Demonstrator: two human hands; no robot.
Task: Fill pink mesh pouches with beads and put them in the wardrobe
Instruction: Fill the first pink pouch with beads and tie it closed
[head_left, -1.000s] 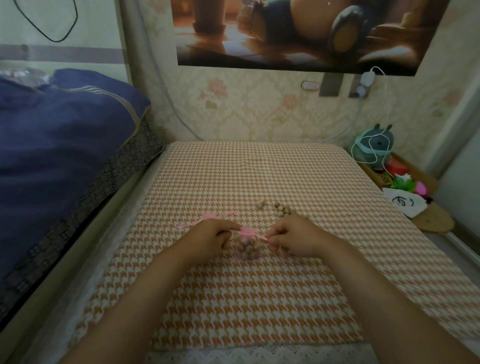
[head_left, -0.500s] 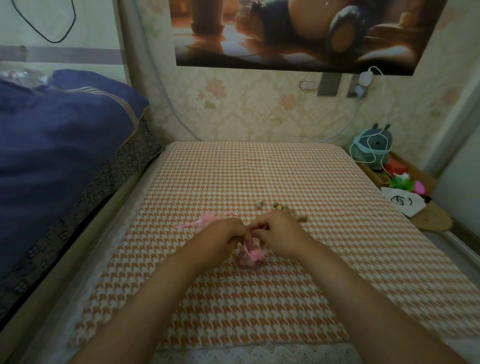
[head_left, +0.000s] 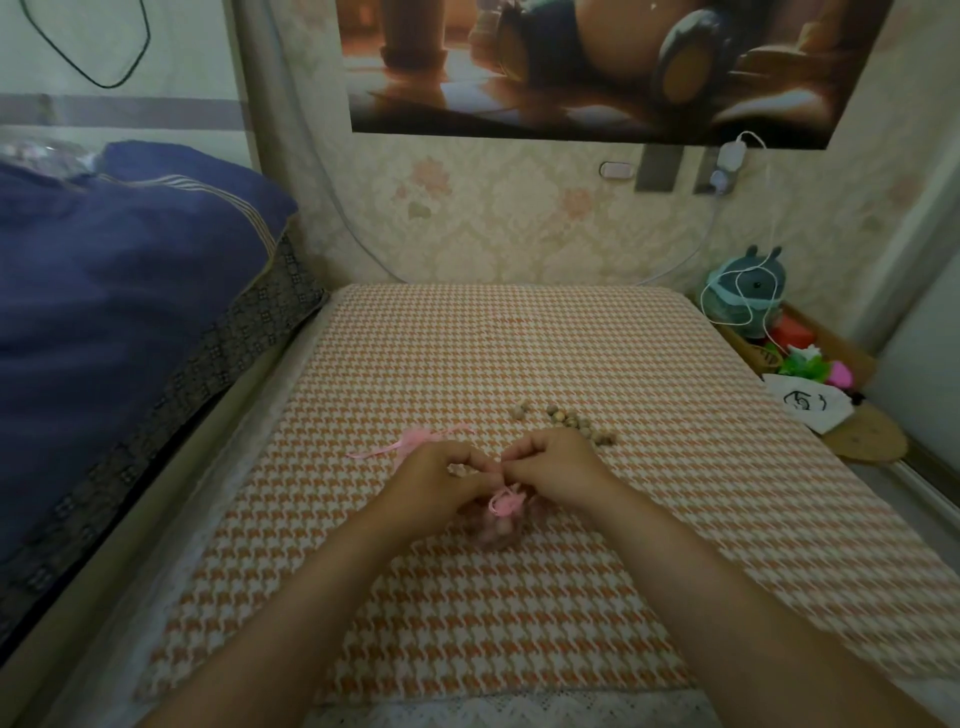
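Note:
A pink mesh pouch (head_left: 500, 522) full of brown beads lies on the orange houndstooth cloth (head_left: 519, 613), its neck gathered by a pink ribbon. My left hand (head_left: 439, 480) and my right hand (head_left: 553, 467) meet just above it, fingertips together, each pinching the ribbon ends. A second pink pouch (head_left: 415, 441) with loose ribbon lies flat just behind my left hand. Several loose brown beads (head_left: 569, 421) sit behind my right hand. No wardrobe is in view.
A dark blue quilt (head_left: 114, 291) is piled on the bed at the left. At the right edge stand a plush toy (head_left: 748, 291) with a white cable, small coloured items and a round mat (head_left: 865, 441). The papered wall closes the back.
My hands came together over the pouch from either side. The pouch neck is now drawn tight and the ribbon ends are held close at the middle.

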